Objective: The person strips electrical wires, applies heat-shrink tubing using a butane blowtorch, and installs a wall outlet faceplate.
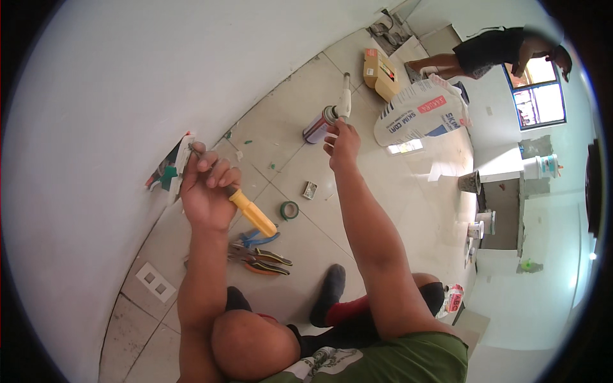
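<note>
Left hand (205, 191) clamped on yellow-handled metal screwdriver (246, 209) at open white wall outlet box (171, 168); right hand (343, 145) raised, fingers loose, empty. Likely slip onto exposed wiring if tip skids.

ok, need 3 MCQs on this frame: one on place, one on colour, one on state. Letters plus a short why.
1. Where does the tape roll lie?
A. on the floor tiles
B. on the wall
C. on the sack

2. What colour is the screwdriver handle?
A. red
B. yellow
C. black

3. What is the left hand doing?
A. hanging free
B. resting flat on the floor
C. gripping the screwdriver at the wall box

Answers:
1 A: it lies flat on a tile beside the pliers.
2 B: the handle sticking out below the fingers is yellow.
3 C: the fingers wrap the tool, its tip at the box.
</note>
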`<state>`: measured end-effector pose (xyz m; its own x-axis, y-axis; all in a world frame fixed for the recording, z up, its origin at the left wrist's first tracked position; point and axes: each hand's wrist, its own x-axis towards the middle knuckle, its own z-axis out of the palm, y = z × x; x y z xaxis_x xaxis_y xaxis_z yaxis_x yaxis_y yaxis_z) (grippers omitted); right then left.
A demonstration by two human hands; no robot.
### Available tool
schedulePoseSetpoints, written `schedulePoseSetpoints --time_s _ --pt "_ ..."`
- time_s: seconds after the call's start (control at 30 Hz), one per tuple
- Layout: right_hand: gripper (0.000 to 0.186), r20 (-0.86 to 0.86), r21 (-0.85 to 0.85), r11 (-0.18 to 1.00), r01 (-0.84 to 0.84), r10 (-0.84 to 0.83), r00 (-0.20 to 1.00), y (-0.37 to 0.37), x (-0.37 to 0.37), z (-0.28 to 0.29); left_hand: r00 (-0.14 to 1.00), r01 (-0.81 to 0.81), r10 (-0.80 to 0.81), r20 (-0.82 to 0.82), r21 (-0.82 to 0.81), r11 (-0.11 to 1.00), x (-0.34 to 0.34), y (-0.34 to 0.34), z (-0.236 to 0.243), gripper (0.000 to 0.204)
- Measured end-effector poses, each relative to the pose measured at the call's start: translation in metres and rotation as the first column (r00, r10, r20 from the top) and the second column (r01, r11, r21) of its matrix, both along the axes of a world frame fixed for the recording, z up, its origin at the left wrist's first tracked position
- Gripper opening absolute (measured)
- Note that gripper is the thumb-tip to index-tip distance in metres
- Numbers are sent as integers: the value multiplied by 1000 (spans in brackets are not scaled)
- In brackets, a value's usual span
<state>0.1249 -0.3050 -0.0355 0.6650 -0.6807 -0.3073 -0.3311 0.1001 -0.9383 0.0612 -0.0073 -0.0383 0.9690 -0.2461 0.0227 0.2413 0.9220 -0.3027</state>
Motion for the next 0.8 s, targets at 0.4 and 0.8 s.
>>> schedulePoseSetpoints --time_s 0.4,0.8 --pt "33 -52 -110 992 -65 59 997 -8 -17 -11 999 -5 4 35 32 999 0 2 -5 20" --pt "39 -31 -37 555 -831 830 556 122 -114 17 999 -41 42 -7 79 996 1 -4 -1 18"
